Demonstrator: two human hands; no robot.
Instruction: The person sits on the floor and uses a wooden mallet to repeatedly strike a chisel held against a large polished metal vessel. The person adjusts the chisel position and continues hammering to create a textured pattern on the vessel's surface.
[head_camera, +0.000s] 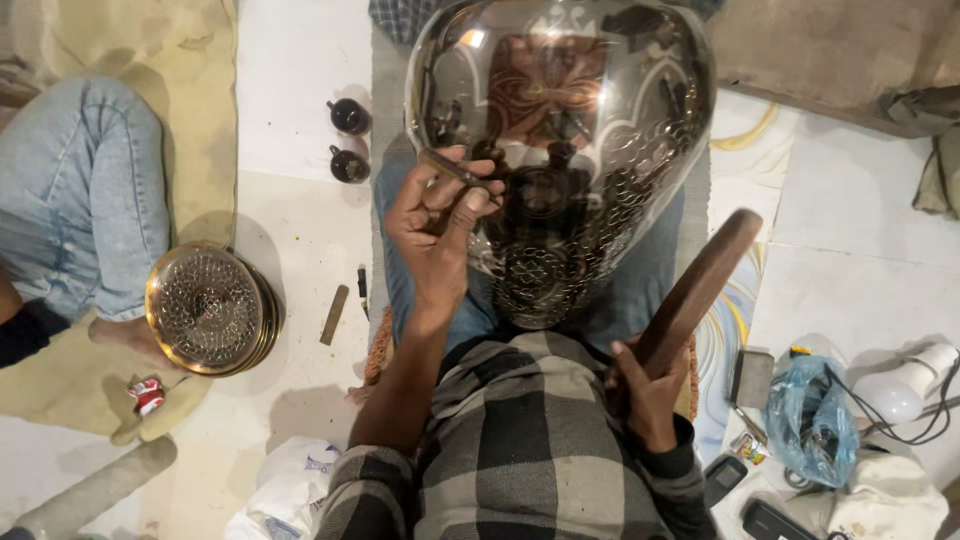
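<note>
The big shiny metal pot (560, 150) lay on the person's lap, between the two hands. The left hand (440, 215) had its fingers (478, 200) closed around a thin metal tool (455, 170) pressed against the pot, and the right hand (648, 385) gripped a long wooden stick (700, 285) beside it. A round gold plate (208, 308) lay on the floor near another person's knee (85, 190)

Pale tiled floor (300, 90) with a yellowish mat (190, 60) spread left.
</note>
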